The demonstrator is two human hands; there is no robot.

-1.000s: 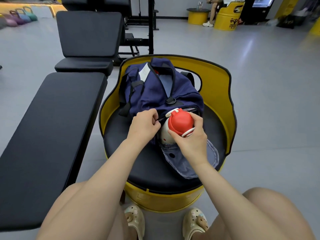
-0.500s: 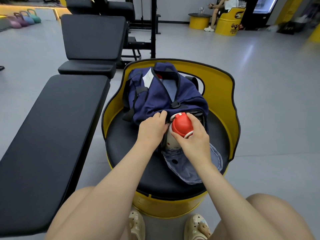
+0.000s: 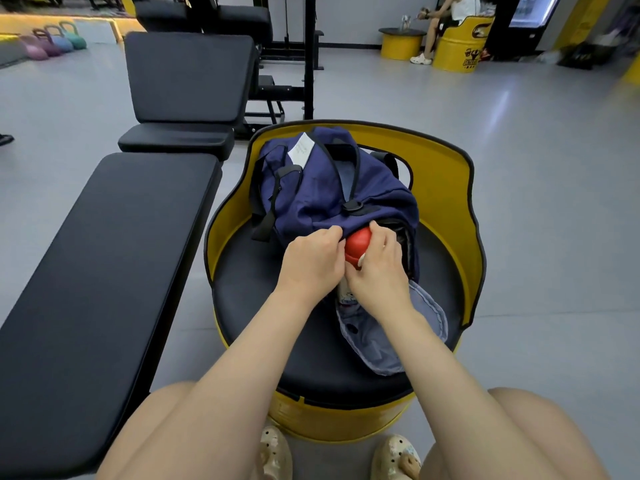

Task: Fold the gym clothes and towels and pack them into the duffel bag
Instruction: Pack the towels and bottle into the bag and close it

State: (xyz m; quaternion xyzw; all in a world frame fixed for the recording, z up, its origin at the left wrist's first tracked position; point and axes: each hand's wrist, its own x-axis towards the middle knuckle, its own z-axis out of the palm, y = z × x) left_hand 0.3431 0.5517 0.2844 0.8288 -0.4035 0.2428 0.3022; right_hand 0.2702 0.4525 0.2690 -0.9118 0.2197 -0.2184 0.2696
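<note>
Bottle [image 3: 356, 245]: sinking deeper into the duffel bag [image 3: 332, 188] between your hands. Your left hand [image 3: 311, 265] is pinching the soft opening; your right hand [image 3: 379, 271] is gripping the rigid, likely slippery cap.

In front of me is a yellow drum seat [image 3: 446, 188] with a black cushion [image 3: 249, 271]. To my left lies a flat black bench [image 3: 104, 258], and beyond it an inclined bench [image 3: 188, 77] and a black rack [image 3: 308, 57]. Coloured kettlebells [image 3: 52, 43] line the far left wall. Far right, a person [image 3: 446, 19] sits on another yellow drum [image 3: 457, 50] beside a low yellow table [image 3: 401, 43]. My beige clogs [image 3: 275, 452] rest on the grey floor [image 3: 554, 150].
</note>
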